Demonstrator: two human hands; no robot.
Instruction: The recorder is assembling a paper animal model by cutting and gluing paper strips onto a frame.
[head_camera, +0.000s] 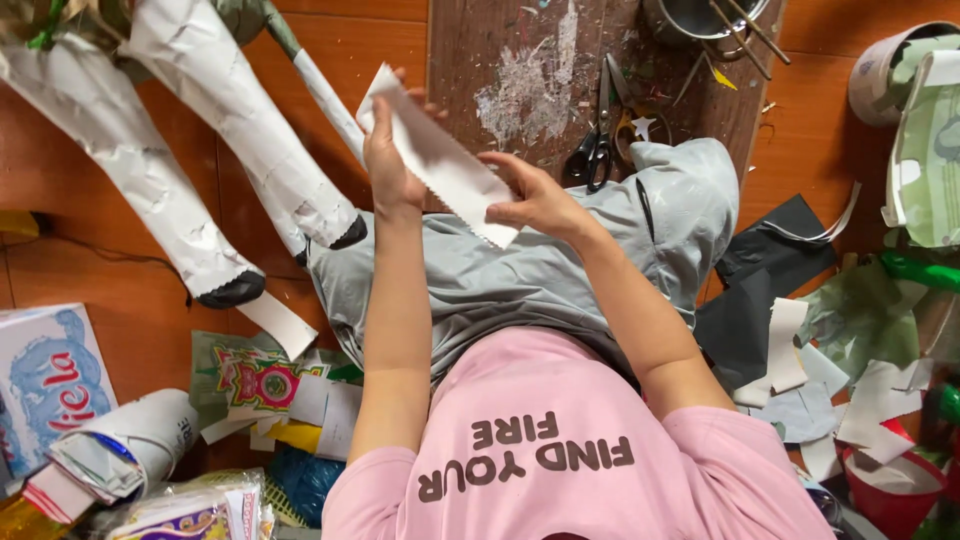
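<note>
Both hands gripped one white paper strip (437, 158) with a zigzag-cut edge above the grey-clad lap: the left hand (388, 158) pinched its upper end, the right hand (533, 200) its lower end. Scissors (598, 140) lay just beyond on the paint-spattered board (520, 90).

Blue-white box (45, 385) (lower left)

Person seen from above; torso in a pink short-sleeved T-shirt (560, 450) with dark brown block lettering printed across the chest; sleeves end at the upper arm; forearms bare; left hand (388, 155) and right hand (535, 200) bare, no gloves, rings, watch or bracelets visible; lap covered by grey garment (520, 270)
</note>
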